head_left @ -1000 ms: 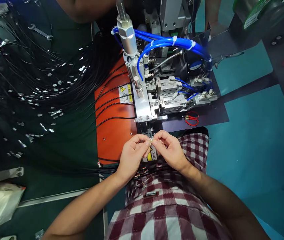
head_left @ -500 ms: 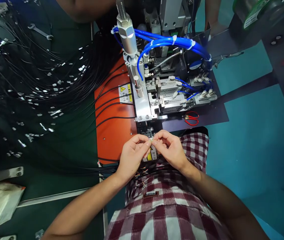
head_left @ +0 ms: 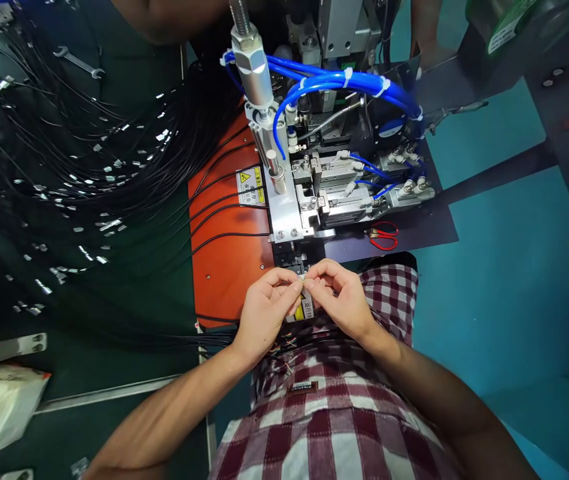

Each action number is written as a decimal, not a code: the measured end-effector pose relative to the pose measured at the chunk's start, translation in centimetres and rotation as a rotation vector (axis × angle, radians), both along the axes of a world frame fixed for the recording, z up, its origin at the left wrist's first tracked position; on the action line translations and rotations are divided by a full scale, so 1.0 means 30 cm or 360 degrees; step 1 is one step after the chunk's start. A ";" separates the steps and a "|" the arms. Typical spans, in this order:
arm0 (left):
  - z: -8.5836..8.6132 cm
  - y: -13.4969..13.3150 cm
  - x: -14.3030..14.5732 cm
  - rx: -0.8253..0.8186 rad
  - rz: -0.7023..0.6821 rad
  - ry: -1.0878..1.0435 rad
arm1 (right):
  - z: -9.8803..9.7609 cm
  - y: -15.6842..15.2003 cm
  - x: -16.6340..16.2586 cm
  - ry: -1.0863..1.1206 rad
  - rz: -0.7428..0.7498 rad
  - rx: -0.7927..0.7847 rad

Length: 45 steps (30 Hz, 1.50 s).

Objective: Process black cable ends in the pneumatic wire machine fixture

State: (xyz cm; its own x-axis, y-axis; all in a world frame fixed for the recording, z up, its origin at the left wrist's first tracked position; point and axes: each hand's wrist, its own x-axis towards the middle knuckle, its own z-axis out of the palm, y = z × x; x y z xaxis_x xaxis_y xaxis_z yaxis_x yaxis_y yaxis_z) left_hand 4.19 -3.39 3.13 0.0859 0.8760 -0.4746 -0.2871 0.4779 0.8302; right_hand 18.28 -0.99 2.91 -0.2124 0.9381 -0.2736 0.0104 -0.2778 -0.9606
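My left hand (head_left: 265, 312) and my right hand (head_left: 343, 301) meet at their fingertips in front of the machine's near end. Both pinch thumb against index finger on thin wires (head_left: 303, 279), pale and tiny, mostly covered by the fingers. Just below the fingertips shows a yellow and white warning label (head_left: 307, 308). Under my left wrist, black cables (head_left: 214, 340) run toward my lap and end in bare coloured wire ends (head_left: 289, 343). Beyond my hands stands the pneumatic machine (head_left: 284, 217), with several black cables entering its left side over an orange plate (head_left: 229, 270).
Red-handled snips (head_left: 384, 235) lie on the dark base plate right of the machine. Bundled cables with shiny connector ends (head_left: 109, 227) cover the green table at left, near a wrench (head_left: 79, 62). A plastic bag (head_left: 1, 413) sits lower left. Blue air hoses (head_left: 349, 80) arch over the machine.
The view has shifted very slightly. Both hands keep their pinch in nearly the same place, with only tiny fingertip movement.
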 end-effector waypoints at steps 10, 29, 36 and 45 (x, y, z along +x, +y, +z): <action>0.004 0.001 0.005 -0.0004 0.0077 -0.0058 | -0.031 -0.027 -0.002 -0.0100 0.0030 0.0115; -0.002 -0.005 0.016 -0.0037 0.0165 -0.0136 | -0.034 -0.040 -0.023 -0.0025 -0.0042 0.0044; -0.001 -0.006 0.012 -0.0080 0.0129 -0.0134 | -0.018 -0.008 0.029 -0.0161 0.0067 0.0139; -0.018 -0.021 0.006 0.0076 0.0040 0.0031 | 0.002 -0.015 0.036 -0.0636 0.0188 0.0574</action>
